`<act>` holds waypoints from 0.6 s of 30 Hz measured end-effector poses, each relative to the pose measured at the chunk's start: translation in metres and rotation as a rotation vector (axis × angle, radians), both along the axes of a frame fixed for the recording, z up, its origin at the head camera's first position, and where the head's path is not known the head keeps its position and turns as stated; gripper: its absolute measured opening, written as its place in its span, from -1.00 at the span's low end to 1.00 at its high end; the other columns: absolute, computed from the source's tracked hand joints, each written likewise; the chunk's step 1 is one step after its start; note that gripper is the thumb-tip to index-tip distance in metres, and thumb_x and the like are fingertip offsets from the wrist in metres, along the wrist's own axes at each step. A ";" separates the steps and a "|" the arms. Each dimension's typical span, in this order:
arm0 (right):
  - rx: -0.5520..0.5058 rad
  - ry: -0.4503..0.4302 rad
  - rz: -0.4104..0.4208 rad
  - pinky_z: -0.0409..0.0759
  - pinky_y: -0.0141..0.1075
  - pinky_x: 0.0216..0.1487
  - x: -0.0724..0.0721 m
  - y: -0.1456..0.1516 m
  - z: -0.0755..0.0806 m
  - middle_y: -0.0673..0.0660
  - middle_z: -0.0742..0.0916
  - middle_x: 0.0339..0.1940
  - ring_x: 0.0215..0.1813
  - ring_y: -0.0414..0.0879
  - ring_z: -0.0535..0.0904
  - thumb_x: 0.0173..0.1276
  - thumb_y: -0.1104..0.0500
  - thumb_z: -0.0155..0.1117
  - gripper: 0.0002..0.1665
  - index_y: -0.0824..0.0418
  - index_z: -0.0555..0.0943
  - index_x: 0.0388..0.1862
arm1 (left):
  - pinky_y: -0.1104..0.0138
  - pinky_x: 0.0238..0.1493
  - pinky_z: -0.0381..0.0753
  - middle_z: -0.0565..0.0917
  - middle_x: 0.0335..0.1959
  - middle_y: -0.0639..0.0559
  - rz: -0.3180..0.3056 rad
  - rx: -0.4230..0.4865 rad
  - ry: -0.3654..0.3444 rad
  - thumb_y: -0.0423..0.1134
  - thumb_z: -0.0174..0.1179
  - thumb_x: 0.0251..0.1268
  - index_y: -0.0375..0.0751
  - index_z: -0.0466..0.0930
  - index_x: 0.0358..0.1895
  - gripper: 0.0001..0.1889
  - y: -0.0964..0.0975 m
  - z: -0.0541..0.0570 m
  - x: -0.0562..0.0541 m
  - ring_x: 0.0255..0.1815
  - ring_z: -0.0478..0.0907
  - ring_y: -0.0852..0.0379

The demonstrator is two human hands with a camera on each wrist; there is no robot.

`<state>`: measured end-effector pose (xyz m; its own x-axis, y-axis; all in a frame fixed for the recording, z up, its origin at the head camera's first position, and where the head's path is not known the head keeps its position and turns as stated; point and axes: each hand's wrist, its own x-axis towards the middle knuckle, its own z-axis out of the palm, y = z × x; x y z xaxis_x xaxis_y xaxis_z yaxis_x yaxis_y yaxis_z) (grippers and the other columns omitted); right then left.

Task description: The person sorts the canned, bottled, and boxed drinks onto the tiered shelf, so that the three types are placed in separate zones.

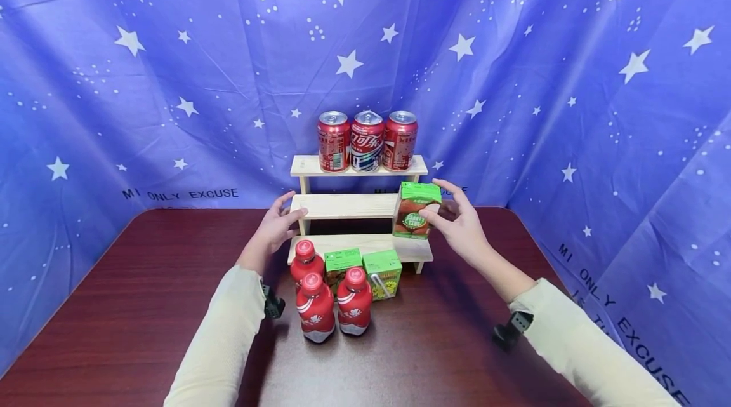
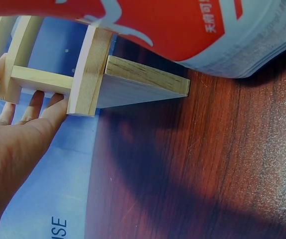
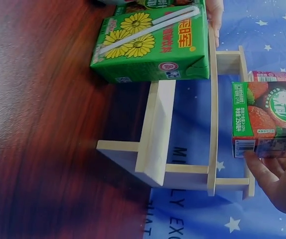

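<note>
A three-step wooden stand (image 1: 342, 206) stands on the table. My left hand (image 1: 275, 226) grips the left end of its middle step, thumb on top and other fingers against the side. My right hand (image 1: 465, 229) holds a green-topped juice box (image 1: 412, 210) with strawberries on it, upright near the middle step's right end. In the right wrist view, a gap shows between this juice box (image 3: 272, 112) and the step. Three red soda cans (image 1: 367, 143) line the top step. In front of the stand are two green drink boxes (image 1: 384, 273) and three red bottles (image 1: 315, 312).
A dark red-brown table (image 1: 445, 343) carries everything. Behind and beside it hangs a blue curtain (image 1: 228, 77) with white stars. One red bottle (image 2: 183, 30) stands close to the left wrist camera. A straw is attached to one green drink box (image 3: 153, 45).
</note>
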<state>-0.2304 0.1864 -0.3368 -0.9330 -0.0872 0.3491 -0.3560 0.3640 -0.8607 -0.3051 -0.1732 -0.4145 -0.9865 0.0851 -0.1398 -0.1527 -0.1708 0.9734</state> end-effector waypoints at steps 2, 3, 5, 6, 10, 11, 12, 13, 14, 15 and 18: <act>-0.005 0.000 0.009 0.55 -0.43 -0.30 -0.002 -0.003 0.002 0.04 0.63 -0.39 -0.30 -0.23 0.55 0.22 0.13 0.33 -0.26 -0.05 0.28 0.36 | -0.17 0.33 0.19 0.06 0.45 -0.28 0.001 0.001 0.002 -0.37 0.05 0.33 -0.01 -0.18 0.49 -0.23 0.000 -0.001 0.000 0.33 0.19 -0.17; -0.010 -0.004 0.014 0.55 -0.43 -0.30 -0.003 -0.004 0.003 0.02 0.63 -0.40 -0.30 -0.22 0.55 0.23 0.15 0.33 -0.26 -0.04 0.27 0.36 | -0.17 0.33 0.19 0.06 0.44 -0.29 0.001 0.001 0.003 -0.37 0.05 0.33 -0.01 -0.18 0.49 -0.23 0.001 -0.001 0.000 0.32 0.20 -0.17; -0.015 -0.010 0.018 0.55 -0.43 -0.30 -0.001 -0.008 0.007 0.00 0.62 -0.41 -0.29 -0.20 0.55 0.24 0.18 0.32 -0.26 0.00 0.27 0.37 | -0.16 0.33 0.21 0.06 0.44 -0.29 0.003 0.001 0.005 -0.37 0.05 0.34 -0.01 -0.17 0.49 -0.23 0.001 -0.001 0.000 0.29 0.22 -0.16; -0.013 -0.015 0.017 0.55 -0.44 -0.30 -0.001 -0.010 0.009 -0.02 0.62 -0.40 -0.28 -0.20 0.55 0.24 0.19 0.31 -0.26 0.02 0.26 0.37 | -0.16 0.33 0.21 0.07 0.43 -0.30 0.004 0.002 0.004 -0.37 0.05 0.33 0.00 -0.17 0.49 -0.24 0.001 -0.001 0.000 0.28 0.22 -0.16; -0.005 -0.024 0.010 0.55 -0.46 -0.28 0.005 -0.018 0.017 0.03 0.60 -0.37 -0.23 -0.14 0.53 0.26 0.23 0.28 -0.27 0.12 0.25 0.38 | -0.17 0.32 0.21 0.08 0.43 -0.29 0.006 -0.002 0.000 -0.37 0.05 0.33 0.00 -0.15 0.49 -0.24 0.001 0.000 0.000 0.27 0.23 -0.15; -0.004 -0.024 0.010 0.55 -0.47 -0.27 0.006 -0.020 0.018 0.05 0.60 -0.36 -0.22 -0.13 0.53 0.26 0.24 0.28 -0.27 0.14 0.25 0.38 | -0.16 0.32 0.22 0.08 0.43 -0.28 0.005 -0.004 -0.002 -0.37 0.05 0.33 0.00 -0.16 0.49 -0.24 0.002 0.000 0.000 0.28 0.23 -0.15; -0.005 -0.025 0.011 0.55 -0.47 -0.27 0.005 -0.021 0.018 0.07 0.60 -0.35 -0.20 -0.11 0.53 0.26 0.24 0.28 -0.28 0.14 0.25 0.38 | -0.17 0.32 0.21 0.08 0.43 -0.28 0.007 -0.002 -0.004 -0.37 0.06 0.33 0.01 -0.15 0.49 -0.24 0.002 0.000 0.000 0.28 0.23 -0.15; -0.008 -0.023 0.016 0.55 -0.46 -0.28 0.005 -0.023 0.018 0.10 0.60 -0.33 -0.20 -0.09 0.53 0.26 0.25 0.28 -0.28 0.15 0.25 0.38 | -0.16 0.32 0.22 0.08 0.43 -0.28 0.006 -0.002 -0.006 -0.37 0.06 0.33 0.01 -0.15 0.49 -0.24 0.002 0.000 0.000 0.28 0.23 -0.14; -0.008 -0.021 0.019 0.54 -0.46 -0.27 0.004 -0.024 0.018 0.12 0.61 -0.32 -0.19 -0.09 0.53 0.26 0.25 0.28 -0.28 0.15 0.25 0.37 | -0.16 0.32 0.21 0.08 0.43 -0.27 0.007 -0.001 -0.007 -0.37 0.06 0.32 0.01 -0.14 0.49 -0.24 0.002 0.000 0.000 0.28 0.23 -0.14; -0.009 -0.019 0.023 0.53 -0.45 -0.28 0.003 -0.026 0.017 0.13 0.61 -0.31 -0.19 -0.09 0.53 0.26 0.24 0.28 -0.28 0.15 0.26 0.37 | -0.16 0.32 0.21 0.08 0.44 -0.27 0.005 -0.003 -0.005 -0.36 0.06 0.32 0.00 -0.15 0.49 -0.23 0.002 0.000 0.000 0.29 0.23 -0.14; -0.014 -0.018 0.038 0.52 -0.42 -0.31 0.001 -0.031 0.017 0.17 0.63 -0.29 -0.22 -0.12 0.53 0.26 0.24 0.28 -0.29 0.14 0.26 0.37 | -0.16 0.32 0.21 0.09 0.44 -0.26 0.011 0.006 -0.010 -0.37 0.06 0.32 0.02 -0.13 0.49 -0.24 0.002 0.001 0.000 0.29 0.22 -0.14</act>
<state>-0.2296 0.1556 -0.3202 -0.9354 -0.1180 0.3333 -0.3534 0.3380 -0.8723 -0.3046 -0.1714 -0.4136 -0.9860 0.0756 -0.1488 -0.1602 -0.1787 0.9708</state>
